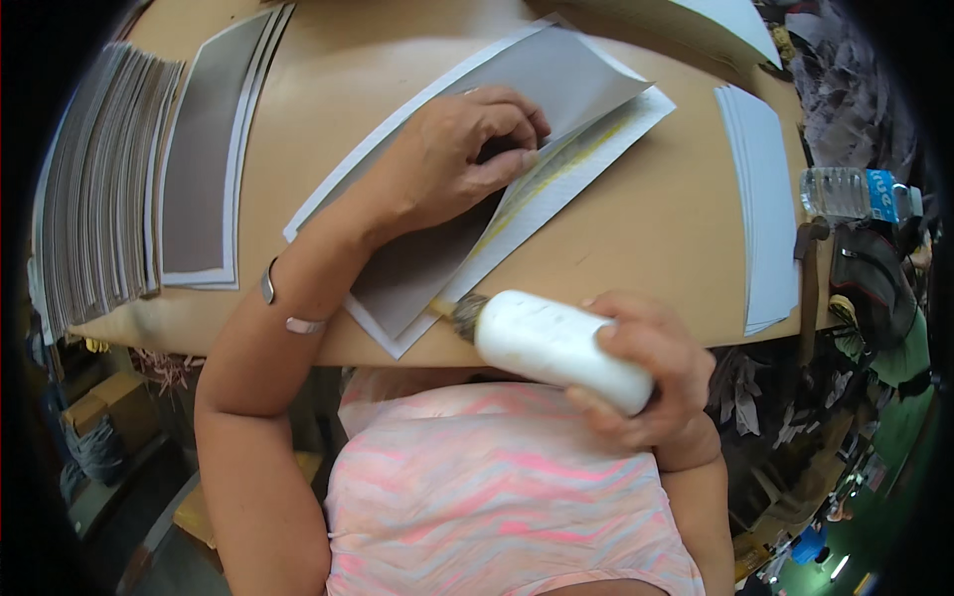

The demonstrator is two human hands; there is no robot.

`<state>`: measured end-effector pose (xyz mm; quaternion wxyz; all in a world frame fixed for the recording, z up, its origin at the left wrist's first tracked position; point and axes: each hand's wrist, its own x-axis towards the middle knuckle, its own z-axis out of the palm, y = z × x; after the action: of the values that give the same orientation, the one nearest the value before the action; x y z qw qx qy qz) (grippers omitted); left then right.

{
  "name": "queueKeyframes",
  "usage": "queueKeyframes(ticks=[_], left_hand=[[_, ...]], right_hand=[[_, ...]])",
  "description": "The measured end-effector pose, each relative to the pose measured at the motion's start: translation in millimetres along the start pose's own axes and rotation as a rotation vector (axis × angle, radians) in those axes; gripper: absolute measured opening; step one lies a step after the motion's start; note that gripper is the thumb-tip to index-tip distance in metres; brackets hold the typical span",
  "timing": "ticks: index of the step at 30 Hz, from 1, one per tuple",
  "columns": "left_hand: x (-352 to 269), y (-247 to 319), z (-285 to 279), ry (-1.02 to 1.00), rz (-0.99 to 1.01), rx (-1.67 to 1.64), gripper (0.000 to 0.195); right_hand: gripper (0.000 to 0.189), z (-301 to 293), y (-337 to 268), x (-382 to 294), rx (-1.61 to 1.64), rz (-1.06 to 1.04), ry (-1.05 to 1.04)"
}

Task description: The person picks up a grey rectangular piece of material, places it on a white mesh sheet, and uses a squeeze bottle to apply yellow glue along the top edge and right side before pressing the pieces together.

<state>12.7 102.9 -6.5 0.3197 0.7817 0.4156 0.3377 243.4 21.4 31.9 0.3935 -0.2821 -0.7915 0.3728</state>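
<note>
My left hand (pixel 484 149) pinches the long edge of a grey sheet (pixel 566 82) and holds that edge raised. Beneath it lies a white-bordered backing sheet (pixel 596 156), set diagonally on the table, with a yellow streak (pixel 522 201) running along its exposed strip. In my right hand (pixel 656 365) is a white plastic squeeze bottle (pixel 559 343), tilted with its nozzle (pixel 443 306) pointing left over the near end of the sheets. A dark wrapping (pixel 469 316) surrounds the bottle's neck. The underside of the raised sheet is mostly hidden.
On the tan table (pixel 656 223), a thick stack of sheets (pixel 104 186) and a few grey, white-edged pieces (pixel 209 164) lie at left. White sheets (pixel 760 216) lie at right, beside a hammer (pixel 809 276) and a plastic water bottle (pixel 850 194). A white piece (pixel 715 22) is at the back.
</note>
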Motion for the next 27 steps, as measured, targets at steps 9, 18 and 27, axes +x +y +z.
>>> queueKeyframes(ticks=[9, 18, 27], left_hand=[[-0.2, 3.6, 3.0, 0.013, 0.093, 0.075, 0.008], [-2.9, 19.5, -10.6, -0.237, 0.166, 0.271, 0.010], [-13.3, 14.6, -6.2, -0.075, 0.045, 0.078, 0.010]], right_hand=[[0.040, -69.1, 57.4, -20.9, 0.999, 0.538, 0.725], [0.037, -107.7, 95.5, -5.0, 0.613, 0.343, 0.807], [0.044, -95.8, 68.0, -18.1, 0.649, 0.390, 0.730]])
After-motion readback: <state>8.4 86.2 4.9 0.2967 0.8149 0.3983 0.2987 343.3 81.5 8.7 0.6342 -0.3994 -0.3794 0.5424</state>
